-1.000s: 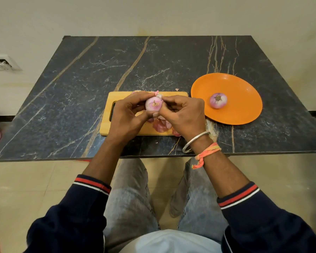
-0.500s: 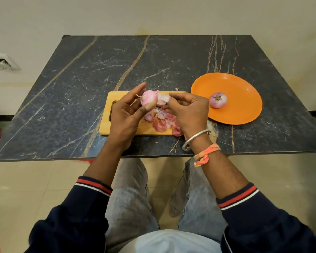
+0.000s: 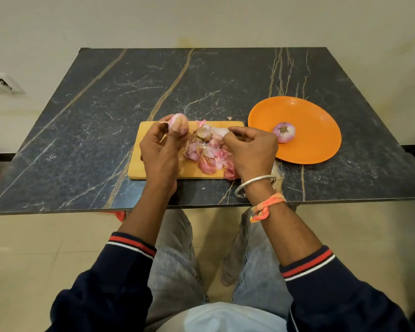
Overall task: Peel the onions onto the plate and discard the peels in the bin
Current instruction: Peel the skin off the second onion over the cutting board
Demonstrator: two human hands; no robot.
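Peel (image 3: 219,133) has come free, pinched in the right fingers (image 3: 236,131), while left fingers (image 3: 155,131) grip the onion (image 3: 178,124).

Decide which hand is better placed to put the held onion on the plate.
Probably the left hand: it grips the onion over the board. The right hand sits nearer the plate, but its fingers pinch a peel above the pile.

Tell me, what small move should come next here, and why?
Probably let go of the pale peel strip pinched by the right hand so it lands on the peel pile on the cutting board; the left hand grips an onion that looks nearly bare.
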